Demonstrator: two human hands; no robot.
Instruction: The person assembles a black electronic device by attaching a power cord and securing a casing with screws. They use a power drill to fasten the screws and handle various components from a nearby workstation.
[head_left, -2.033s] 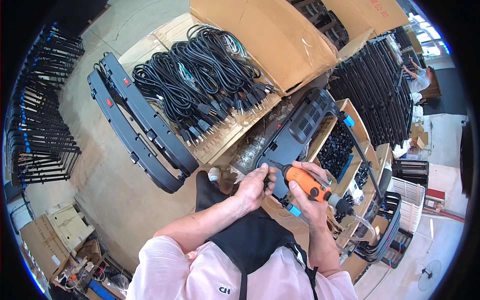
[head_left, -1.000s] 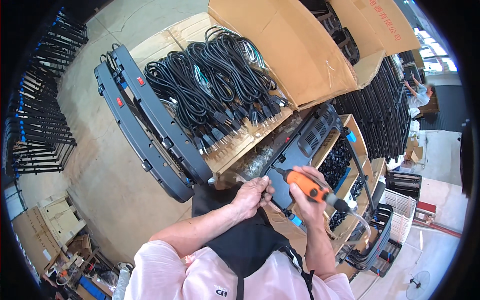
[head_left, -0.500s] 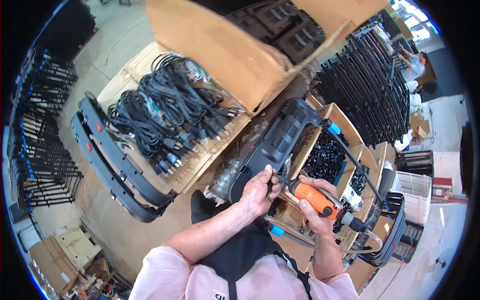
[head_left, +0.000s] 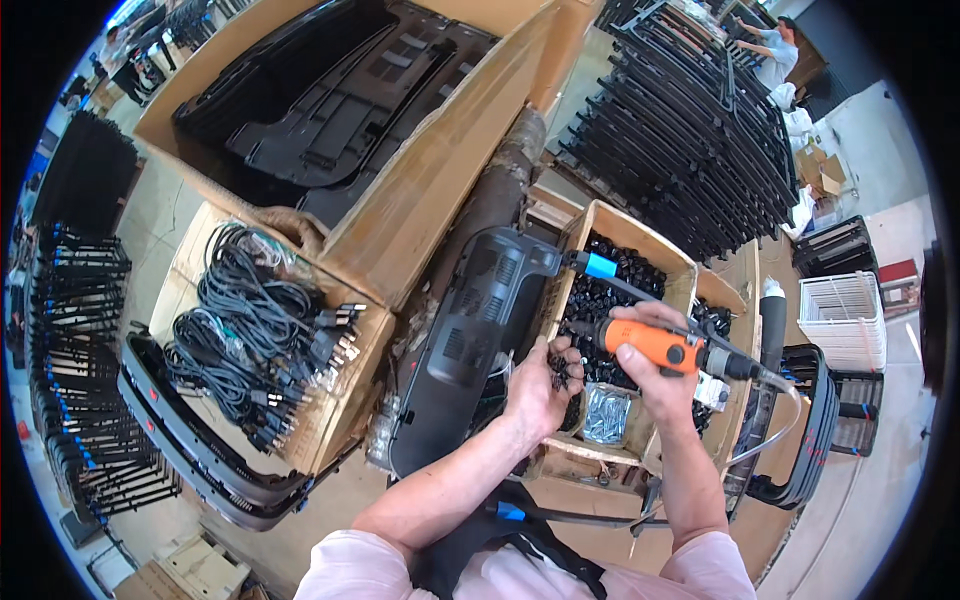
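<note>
My right hand [head_left: 655, 375] is wrapped round an orange and black power screwdriver [head_left: 648, 345], whose tip points left toward my other hand. A clear hose [head_left: 782, 420] runs from its back end. My left hand [head_left: 538, 395] is closed on a few small dark screws [head_left: 562, 368] between thumb and fingers; their exact shape is hard to make out. Both hands are above a wooden box [head_left: 686, 262] full of small black plastic parts [head_left: 612, 282]. Left of them lies a long black plastic housing [head_left: 450, 350] with vented panels.
A clear bag of silver screws [head_left: 607, 415] sits in the box's near compartment. Black power cables [head_left: 250, 320] fill a carton at left, with a larger carton [head_left: 400, 235] of black panels behind. Curved black frames [head_left: 215, 450] stand far left. A frame bar with blue tape [head_left: 597, 264] crosses the box.
The head view has shifted. My hands and the screwdriver have moved from the housing's near end to over the box of black parts. Both grips stay closed.
</note>
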